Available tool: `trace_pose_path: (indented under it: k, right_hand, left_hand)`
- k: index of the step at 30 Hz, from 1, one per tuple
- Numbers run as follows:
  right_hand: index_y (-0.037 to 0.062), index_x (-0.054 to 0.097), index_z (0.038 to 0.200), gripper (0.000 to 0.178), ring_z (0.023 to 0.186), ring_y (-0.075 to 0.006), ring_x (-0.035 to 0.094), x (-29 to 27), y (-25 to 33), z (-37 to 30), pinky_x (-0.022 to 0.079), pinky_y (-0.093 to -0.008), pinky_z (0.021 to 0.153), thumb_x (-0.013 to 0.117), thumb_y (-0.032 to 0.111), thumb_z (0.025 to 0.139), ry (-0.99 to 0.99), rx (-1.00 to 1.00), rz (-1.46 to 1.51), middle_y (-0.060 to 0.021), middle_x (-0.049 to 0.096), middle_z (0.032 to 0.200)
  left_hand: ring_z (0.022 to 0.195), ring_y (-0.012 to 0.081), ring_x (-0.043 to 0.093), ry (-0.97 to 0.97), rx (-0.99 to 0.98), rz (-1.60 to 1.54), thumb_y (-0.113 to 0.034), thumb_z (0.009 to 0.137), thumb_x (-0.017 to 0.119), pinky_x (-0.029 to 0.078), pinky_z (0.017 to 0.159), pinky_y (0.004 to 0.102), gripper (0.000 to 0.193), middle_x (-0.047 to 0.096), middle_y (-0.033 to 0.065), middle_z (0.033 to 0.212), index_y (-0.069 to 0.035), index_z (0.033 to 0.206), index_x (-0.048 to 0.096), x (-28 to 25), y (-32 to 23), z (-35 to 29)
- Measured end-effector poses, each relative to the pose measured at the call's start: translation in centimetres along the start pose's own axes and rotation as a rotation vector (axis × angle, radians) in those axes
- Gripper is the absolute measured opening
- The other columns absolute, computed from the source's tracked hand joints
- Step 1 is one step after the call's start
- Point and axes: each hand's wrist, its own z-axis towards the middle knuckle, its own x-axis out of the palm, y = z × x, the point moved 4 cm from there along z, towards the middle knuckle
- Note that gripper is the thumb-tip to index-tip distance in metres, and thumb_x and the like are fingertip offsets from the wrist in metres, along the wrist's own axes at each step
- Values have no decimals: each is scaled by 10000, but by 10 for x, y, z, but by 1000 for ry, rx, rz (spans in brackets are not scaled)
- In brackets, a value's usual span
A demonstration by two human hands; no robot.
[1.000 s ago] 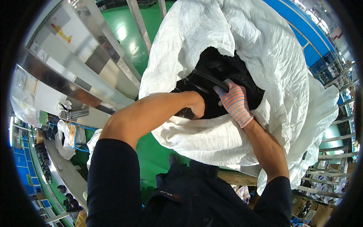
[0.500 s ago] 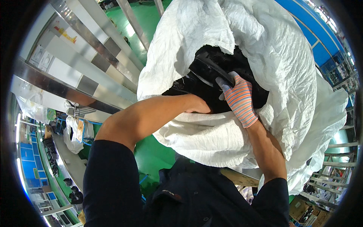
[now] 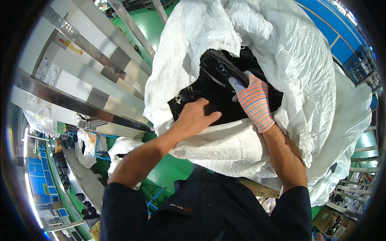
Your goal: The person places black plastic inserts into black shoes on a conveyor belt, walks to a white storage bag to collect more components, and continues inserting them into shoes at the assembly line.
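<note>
A large white woven sack (image 3: 299, 76) is bunched open before me, with black pieces inside. My right hand (image 3: 255, 100), in a striped glove, reaches over the near rim and grips a long black glossy piece (image 3: 221, 68) with a raised edge, perhaps a shoe part; its exact kind is unclear. My left hand (image 3: 195, 116) is bare and sits at the near left of the opening, thumb apart from the fingers, with nothing visible in it. Beyond its fingertips lies a shiny black piece (image 3: 187, 95). Deeper contents are too dark to make out.
Metal rails (image 3: 80, 100) run along the left beside pale panels. Farther back at lower left are white bags (image 3: 86, 148) and a grey bench (image 3: 82, 180). Racks (image 3: 362, 172) stand at the right, and a blue partition (image 3: 333, 28) is at upper right. The floor (image 3: 169, 172) is green.
My left hand has come up out of the sack's opening and moved left, its fingers now showing. The right hand still grips the black piece, which has tilted slightly.
</note>
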Motion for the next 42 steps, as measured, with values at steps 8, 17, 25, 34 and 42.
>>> trace_pose_path:
  k: [8,17,25,34,42]
  right_hand:
    - [12,662,885,235,703,-467,655,1,-8,-3,528,-508,641,725,237,910,-84,-85,-277,-249,665,728]
    - [9,698,1094,275,809,-454,690,9,-8,-8,569,-491,752,675,165,868,96,-81,-443,-251,709,830]
    - [66,665,1212,341,872,-465,679,12,-18,-18,560,-488,775,667,113,874,243,-164,-369,-271,688,864]
    - [-21,549,1370,612,1086,-433,655,-18,43,-60,539,-460,952,792,199,852,24,-323,-438,-264,679,1173]
    - [2,277,1567,1041,1240,-209,567,44,46,-87,496,-356,1061,922,148,762,375,100,707,-113,578,1371]
  left_hand:
    - [1039,246,714,-533,131,-435,-181,852,838,560,932,349,569,712,206,1185,16,1331,601,-20,19,-64]
    - [1178,181,614,-453,185,-926,-102,886,788,455,1071,330,597,656,94,1272,43,1409,539,-16,51,-63]
    - [1186,175,598,-415,198,-1174,-131,894,788,458,1066,321,603,635,89,1284,42,1417,544,4,70,-46]
    - [1139,179,629,-374,189,-1567,-164,887,813,523,1019,343,600,642,100,1281,44,1381,543,7,93,-44]
    - [1086,194,661,-343,303,-1657,-258,856,835,539,992,347,688,671,105,1230,53,1388,530,7,75,-29]
